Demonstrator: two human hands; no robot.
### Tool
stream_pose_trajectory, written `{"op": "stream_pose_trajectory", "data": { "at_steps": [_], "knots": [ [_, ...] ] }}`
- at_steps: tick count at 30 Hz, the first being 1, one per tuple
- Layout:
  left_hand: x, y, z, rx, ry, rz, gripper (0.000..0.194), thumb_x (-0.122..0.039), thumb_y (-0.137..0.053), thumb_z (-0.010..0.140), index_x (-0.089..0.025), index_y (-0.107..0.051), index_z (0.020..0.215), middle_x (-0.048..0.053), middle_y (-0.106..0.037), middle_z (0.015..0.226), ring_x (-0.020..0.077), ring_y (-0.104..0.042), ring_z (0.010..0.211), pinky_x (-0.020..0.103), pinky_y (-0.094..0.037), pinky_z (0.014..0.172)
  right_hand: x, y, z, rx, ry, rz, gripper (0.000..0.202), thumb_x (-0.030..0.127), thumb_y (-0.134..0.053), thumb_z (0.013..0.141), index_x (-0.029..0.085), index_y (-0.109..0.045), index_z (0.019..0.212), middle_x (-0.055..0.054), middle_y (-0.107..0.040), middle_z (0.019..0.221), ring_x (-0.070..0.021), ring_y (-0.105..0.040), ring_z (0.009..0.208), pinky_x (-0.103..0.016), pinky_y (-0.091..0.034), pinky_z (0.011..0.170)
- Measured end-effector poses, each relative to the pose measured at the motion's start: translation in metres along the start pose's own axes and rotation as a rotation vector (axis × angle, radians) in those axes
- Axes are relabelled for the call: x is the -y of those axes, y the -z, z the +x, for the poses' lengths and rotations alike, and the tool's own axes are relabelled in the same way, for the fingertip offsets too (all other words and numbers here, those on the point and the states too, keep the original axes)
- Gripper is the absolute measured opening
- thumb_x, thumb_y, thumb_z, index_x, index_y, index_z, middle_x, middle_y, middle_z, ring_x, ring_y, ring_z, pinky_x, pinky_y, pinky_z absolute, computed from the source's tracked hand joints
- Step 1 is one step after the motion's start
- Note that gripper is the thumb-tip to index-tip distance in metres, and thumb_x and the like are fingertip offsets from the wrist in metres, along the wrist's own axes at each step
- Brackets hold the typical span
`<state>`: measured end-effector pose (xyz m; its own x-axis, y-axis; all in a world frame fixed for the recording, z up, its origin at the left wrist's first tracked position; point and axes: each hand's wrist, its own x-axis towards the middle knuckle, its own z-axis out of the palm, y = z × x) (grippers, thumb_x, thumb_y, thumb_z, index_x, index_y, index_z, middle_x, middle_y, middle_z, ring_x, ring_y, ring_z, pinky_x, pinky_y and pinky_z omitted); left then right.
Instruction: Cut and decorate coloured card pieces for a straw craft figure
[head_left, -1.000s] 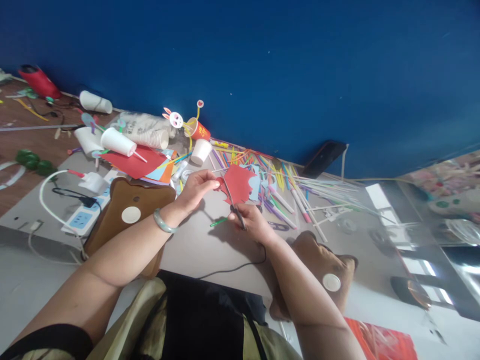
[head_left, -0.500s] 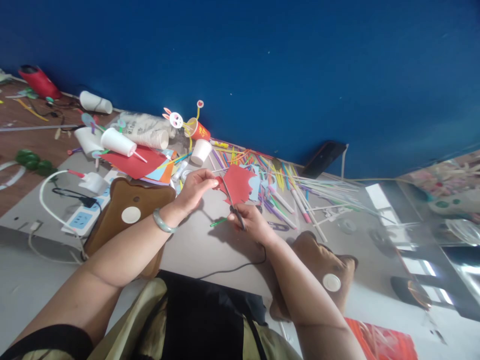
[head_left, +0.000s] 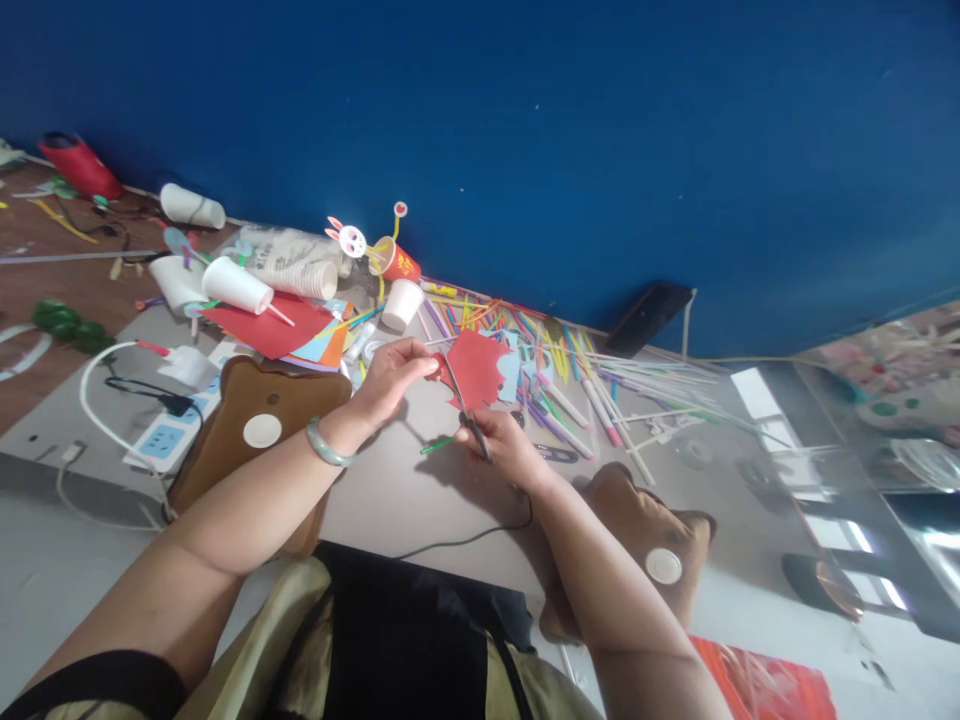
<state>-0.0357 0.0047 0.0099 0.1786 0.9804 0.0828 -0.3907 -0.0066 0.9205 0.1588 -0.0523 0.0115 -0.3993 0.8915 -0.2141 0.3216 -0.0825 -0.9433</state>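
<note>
Between thumb and fingertips, my left hand [head_left: 390, 382] pinches a small piece of red paper [head_left: 437, 366]. My right hand [head_left: 507, 446] is closed around the dark handles of a pair of scissors [head_left: 454, 384], whose blades point up and left to the edge of that piece. Just behind the blades is a larger red paper sheet [head_left: 481, 366] with a jagged cut edge. Whether the small piece is still joined to it, I cannot tell. A short green stick [head_left: 436, 446] lies on the table below the scissors.
Paper cups [head_left: 238, 285] and coloured paper [head_left: 327, 345] lie at left, near a power strip [head_left: 171, 435]. Colourful sticks and pens [head_left: 592, 395] spread at right. Two brown cushions, one left [head_left: 225, 425] and one right [head_left: 637, 540], flank my arms. The blue wall [head_left: 525, 150] rises behind.
Almost nothing differs. Both hands, the scissors and the red paper keep practically the same positions.
</note>
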Motion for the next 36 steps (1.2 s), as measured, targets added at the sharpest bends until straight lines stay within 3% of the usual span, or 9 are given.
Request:
{"op": "stream_pose_trajectory", "data": {
  "at_steps": [6,24,36],
  "knots": [
    [0.0026,-0.0006,-0.0019,0.071,-0.005,0.05,0.02,-0.033,-0.075,0.074,-0.016,-0.066,0.069,0.001,-0.068,0.069,0.0131,-0.061,0.069,0.028,-0.048,0.072,0.0025,0.0,0.0002,-0.006,0.003,0.003,0.052,0.064,-0.07,0.076,0.02,-0.049,0.061,0.004,-0.053,0.049,-0.0098,-0.045,0.048,-0.023,-0.034,0.05],
    [-0.0021,-0.0016,-0.0005,-0.007,-0.025,0.06,0.017,-0.03,-0.072,0.071,-0.016,-0.063,0.065,0.001,-0.067,0.066,0.0131,-0.061,0.066,0.028,-0.048,0.071,0.0029,0.0003,-0.0003,-0.003,-0.006,0.0,0.049,0.062,-0.069,0.078,0.02,-0.049,0.062,0.004,-0.054,0.049,-0.0103,-0.046,0.048,-0.024,-0.034,0.05],
    [-0.0015,-0.0023,-0.0014,0.032,-0.036,0.051,0.018,-0.029,-0.072,0.072,-0.016,-0.062,0.064,0.001,-0.067,0.066,0.0128,-0.061,0.067,0.028,-0.048,0.071,0.0009,-0.002,0.0004,0.002,0.003,0.009,0.052,0.064,-0.07,0.076,0.019,-0.049,0.062,0.003,-0.053,0.05,-0.0098,-0.045,0.049,-0.023,-0.033,0.05]
  ]
}}
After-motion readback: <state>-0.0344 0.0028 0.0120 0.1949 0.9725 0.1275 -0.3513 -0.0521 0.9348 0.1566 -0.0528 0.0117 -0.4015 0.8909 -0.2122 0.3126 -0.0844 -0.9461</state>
